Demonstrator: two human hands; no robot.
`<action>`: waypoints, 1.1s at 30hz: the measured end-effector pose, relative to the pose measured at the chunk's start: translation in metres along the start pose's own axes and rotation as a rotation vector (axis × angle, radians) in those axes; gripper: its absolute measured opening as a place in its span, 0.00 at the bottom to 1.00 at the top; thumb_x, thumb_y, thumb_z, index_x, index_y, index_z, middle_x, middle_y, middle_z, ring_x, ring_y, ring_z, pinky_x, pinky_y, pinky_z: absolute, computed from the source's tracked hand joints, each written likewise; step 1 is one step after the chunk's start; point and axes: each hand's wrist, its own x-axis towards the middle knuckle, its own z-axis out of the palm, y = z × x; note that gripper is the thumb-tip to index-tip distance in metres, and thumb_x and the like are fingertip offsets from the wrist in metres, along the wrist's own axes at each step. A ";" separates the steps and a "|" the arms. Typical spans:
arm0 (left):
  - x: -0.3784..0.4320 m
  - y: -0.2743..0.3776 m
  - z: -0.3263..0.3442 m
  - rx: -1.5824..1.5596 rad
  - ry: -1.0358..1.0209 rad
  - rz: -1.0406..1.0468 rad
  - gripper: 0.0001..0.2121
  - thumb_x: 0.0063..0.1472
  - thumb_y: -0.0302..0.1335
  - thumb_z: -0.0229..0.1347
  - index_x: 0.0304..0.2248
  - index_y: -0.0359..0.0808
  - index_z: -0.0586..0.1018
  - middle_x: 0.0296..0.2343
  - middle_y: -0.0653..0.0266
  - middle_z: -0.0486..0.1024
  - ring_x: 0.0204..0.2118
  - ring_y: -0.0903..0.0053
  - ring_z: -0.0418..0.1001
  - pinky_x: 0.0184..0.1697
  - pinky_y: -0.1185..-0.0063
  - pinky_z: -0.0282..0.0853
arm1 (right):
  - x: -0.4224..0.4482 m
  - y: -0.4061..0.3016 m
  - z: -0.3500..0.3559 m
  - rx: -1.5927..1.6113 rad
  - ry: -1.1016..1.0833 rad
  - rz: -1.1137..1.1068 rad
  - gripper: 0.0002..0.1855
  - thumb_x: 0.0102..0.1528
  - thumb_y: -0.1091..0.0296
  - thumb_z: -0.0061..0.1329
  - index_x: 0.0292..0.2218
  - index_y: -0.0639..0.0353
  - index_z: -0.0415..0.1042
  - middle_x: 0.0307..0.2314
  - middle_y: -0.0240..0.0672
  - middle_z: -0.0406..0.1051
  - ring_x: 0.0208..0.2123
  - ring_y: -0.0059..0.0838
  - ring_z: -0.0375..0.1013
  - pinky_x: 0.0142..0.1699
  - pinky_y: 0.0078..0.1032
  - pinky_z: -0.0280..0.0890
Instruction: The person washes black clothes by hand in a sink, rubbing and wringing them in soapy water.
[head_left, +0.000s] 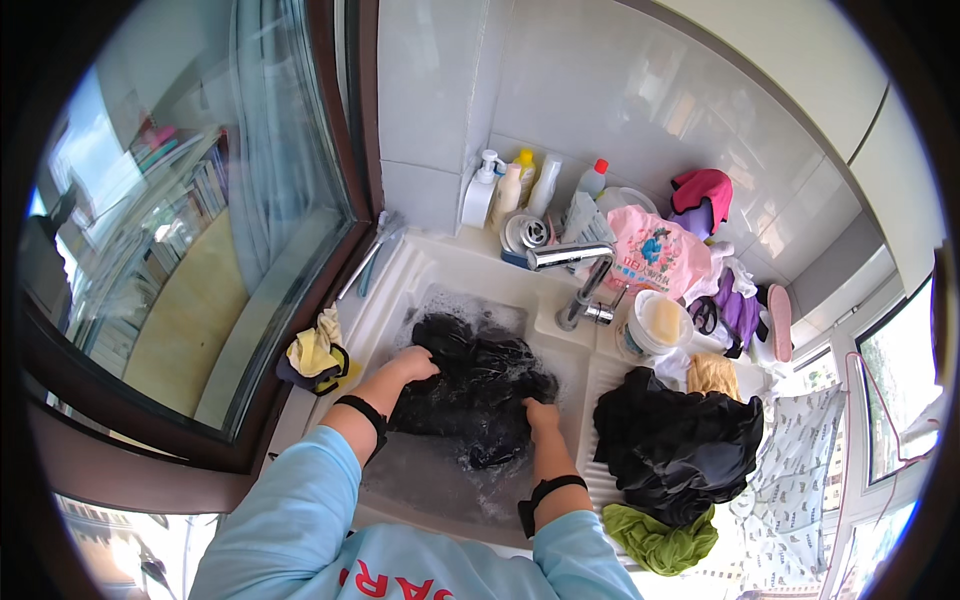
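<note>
A black garment (472, 390) lies spread and soaked in soapy water inside the white sink basin (576, 390). My left hand (417, 364) grips its upper left part, fingers curled into the cloth. At the garment's right edge, my right hand (540, 412) is closed on the fabric. Suds float around the cloth, mostly along its top. The chrome faucet (581, 300) stands behind the basin, its spout pointing left. Parts of the garment are under grey water.
Right of the basin, a black cloth heap (675, 442) covers the ribbed washboard (600, 465), beside a green cloth (664, 536). A soap bar (664, 321) rests on a white bowl (645, 349). Bottles (506, 195) line the back. Left are yellow cloths (315, 352) and a brown-framed window (364, 172).
</note>
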 end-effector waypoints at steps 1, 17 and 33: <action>-0.004 0.007 -0.004 -0.044 0.035 -0.014 0.27 0.51 0.43 0.56 0.48 0.35 0.71 0.43 0.53 0.72 0.47 0.60 0.68 0.48 0.73 0.64 | 0.004 0.002 -0.001 0.124 -0.077 0.037 0.33 0.40 0.62 0.55 0.47 0.67 0.64 0.42 0.54 0.67 0.45 0.49 0.67 0.49 0.34 0.63; -0.069 0.041 -0.074 -0.301 -0.062 0.131 0.26 0.38 0.24 0.64 0.42 0.32 0.75 0.38 0.57 0.74 0.41 0.68 0.71 0.42 0.71 0.66 | -0.114 -0.150 -0.093 -0.533 0.209 -0.724 0.18 0.45 0.67 0.44 0.38 0.65 0.69 0.35 0.51 0.71 0.41 0.46 0.70 0.45 0.37 0.65; -0.060 0.003 0.035 0.080 -0.315 0.500 0.29 0.53 0.51 0.52 0.45 0.34 0.72 0.41 0.49 0.72 0.46 0.58 0.68 0.49 0.71 0.62 | -0.147 -0.016 0.059 -1.255 -0.536 -0.324 0.56 0.42 0.45 0.57 0.61 0.51 0.36 0.59 0.43 0.40 0.56 0.43 0.55 0.54 0.37 0.60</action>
